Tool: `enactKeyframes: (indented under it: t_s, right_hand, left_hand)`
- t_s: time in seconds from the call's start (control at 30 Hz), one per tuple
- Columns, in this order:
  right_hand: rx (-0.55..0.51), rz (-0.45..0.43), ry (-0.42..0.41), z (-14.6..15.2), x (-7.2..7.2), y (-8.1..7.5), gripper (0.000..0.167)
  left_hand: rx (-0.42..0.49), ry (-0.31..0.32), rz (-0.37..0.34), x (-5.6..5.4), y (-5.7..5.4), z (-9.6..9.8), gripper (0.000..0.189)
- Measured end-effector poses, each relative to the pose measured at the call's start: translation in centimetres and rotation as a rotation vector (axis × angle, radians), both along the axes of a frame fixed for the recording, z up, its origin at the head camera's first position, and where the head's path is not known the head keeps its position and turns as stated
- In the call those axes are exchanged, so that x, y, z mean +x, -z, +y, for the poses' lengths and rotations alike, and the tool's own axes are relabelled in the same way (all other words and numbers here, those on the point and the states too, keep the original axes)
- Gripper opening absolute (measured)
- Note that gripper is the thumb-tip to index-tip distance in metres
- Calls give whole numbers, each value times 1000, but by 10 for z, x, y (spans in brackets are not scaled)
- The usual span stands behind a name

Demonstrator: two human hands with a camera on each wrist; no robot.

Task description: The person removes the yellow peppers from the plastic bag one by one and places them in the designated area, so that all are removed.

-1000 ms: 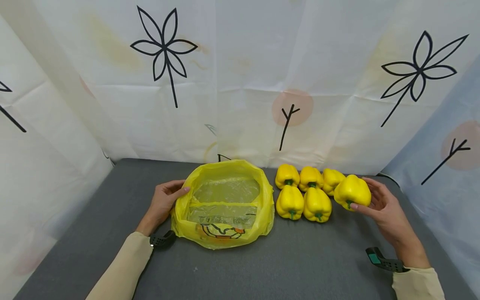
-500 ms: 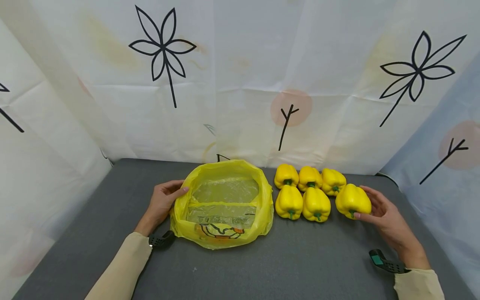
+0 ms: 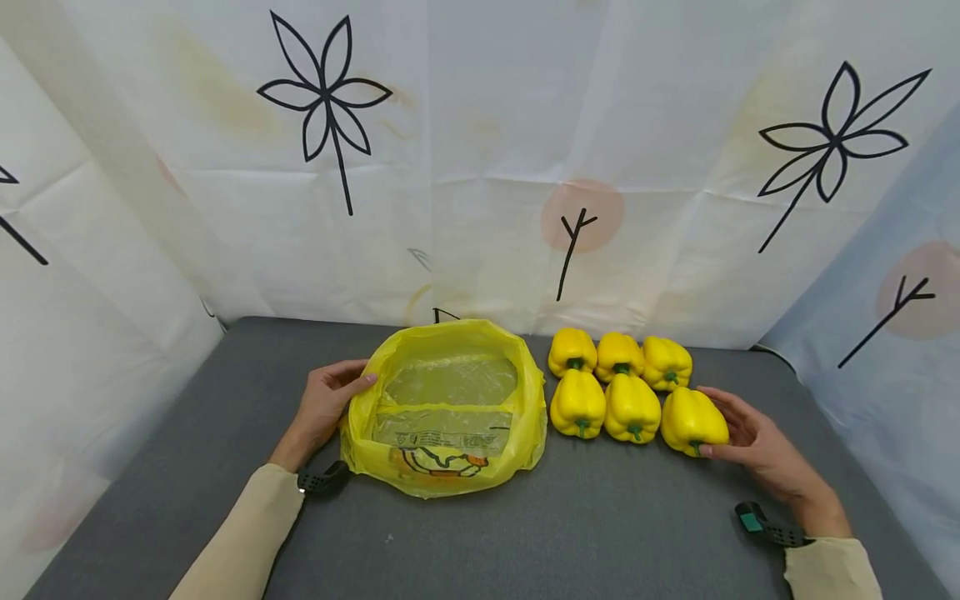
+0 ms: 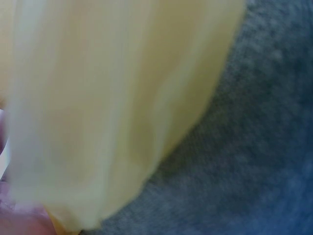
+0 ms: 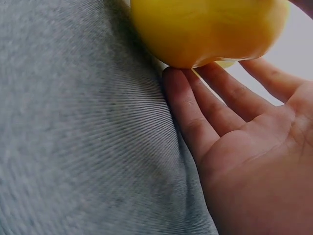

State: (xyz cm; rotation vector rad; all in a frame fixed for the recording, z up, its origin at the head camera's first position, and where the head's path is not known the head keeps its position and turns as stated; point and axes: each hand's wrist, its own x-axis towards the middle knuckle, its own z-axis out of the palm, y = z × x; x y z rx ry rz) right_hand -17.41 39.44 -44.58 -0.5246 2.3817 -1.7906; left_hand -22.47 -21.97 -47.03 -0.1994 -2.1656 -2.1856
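Note:
A yellow plastic bag (image 3: 442, 482) stands with its mouth spread wide, left of the peppers. My left hand (image 3: 321, 408) pinches its left rim, thumb over the edge and the other fingers mostly hidden behind the plastic. In the left wrist view the blurred bag wall (image 4: 98, 107) covers most of that hand. At the right end of the front row, my right hand (image 3: 761, 454) holds a yellow bell pepper (image 3: 693, 419) between thumb and fingers. The right wrist view shows fingertips against the pepper's side (image 5: 210, 29), low beside the table surface.
Several other yellow bell peppers sit close together in two rows, among them a back-right pepper (image 3: 667, 362) and a front pepper (image 3: 632, 408). The dark grey table (image 3: 525, 542) meets a patterned white curtain (image 3: 480, 233) behind.
My right hand has brought the yellow bell pepper down and toward me, from in front of the back row to the front row's right end. The left hand and bag stay put.

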Motion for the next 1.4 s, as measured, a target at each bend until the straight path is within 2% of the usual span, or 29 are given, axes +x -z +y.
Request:
enactKeyframes:
  t_s: [0.2, 0.5, 0.83, 1.17, 1.4]
  right_hand:
    - [-24, -15, -18, -4, -1, 1, 78]
    - [3, -30, 8, -8, -1, 3, 79]
    - [82, -77, 75, -11, -1, 3, 80]
    - [129, -147, 76, -13, -2, -1, 86]
    - [131, -131, 75, -13, -2, 0, 87]
  left_hand:
    - [0, -1, 9, 2, -2, 1, 41]
    - [-4, 5, 13, 1, -2, 0, 41]
    - [6, 2, 17, 1, -2, 1, 40]
    - [7, -3, 9, 1, -2, 1, 40]
    - [23, 15, 26, 2, -2, 1, 40]
